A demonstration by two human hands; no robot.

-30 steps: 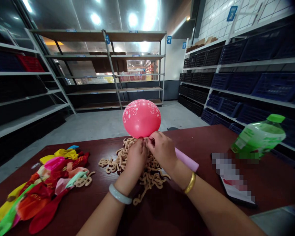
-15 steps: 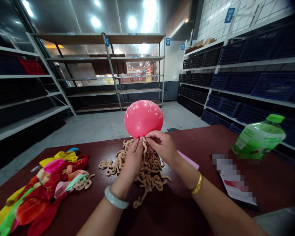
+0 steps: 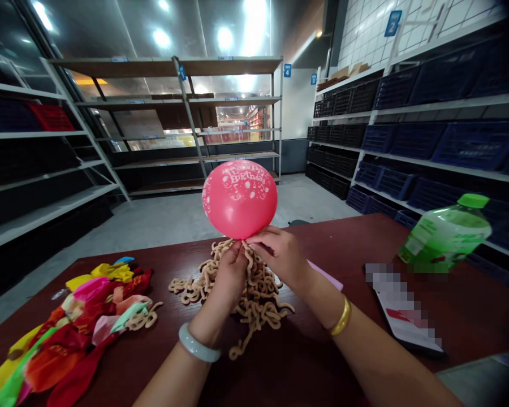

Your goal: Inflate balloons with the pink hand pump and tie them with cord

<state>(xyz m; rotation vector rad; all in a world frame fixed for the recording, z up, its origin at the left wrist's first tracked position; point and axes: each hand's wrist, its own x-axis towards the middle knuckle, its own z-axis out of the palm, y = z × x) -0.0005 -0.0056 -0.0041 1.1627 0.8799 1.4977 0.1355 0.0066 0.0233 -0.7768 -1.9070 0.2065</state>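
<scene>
An inflated pinkish-red balloon [image 3: 240, 203] with white birthday print stands upright over the table, its neck pointing down. My left hand [image 3: 233, 271], with a pale bangle at the wrist, is closed on the neck, thumb and fingers pressed together. From the other side my right hand [image 3: 282, 251] pinches at the same neck, fingertips close to the left thumb. Between and below my hands lies a heap of tan curly cord [image 3: 258, 294], one strand rising to the fingers. Whether that strand is held, I cannot tell; the neck is mostly hidden.
Uninflated balloons [image 3: 85, 316] in several colours are piled on the dark red table [image 3: 173, 350] at left. A pink stick-like thing [image 3: 326, 276] lies behind my right wrist. A phone [image 3: 402, 316] and a green-capped bottle [image 3: 447, 234] are at right. Shelves [image 3: 233, 102] stand beyond.
The balloon has tilted back and shifted slightly left and up, so more of its lettering shows. Both hands keep their hold at the neck, the right moving a little.
</scene>
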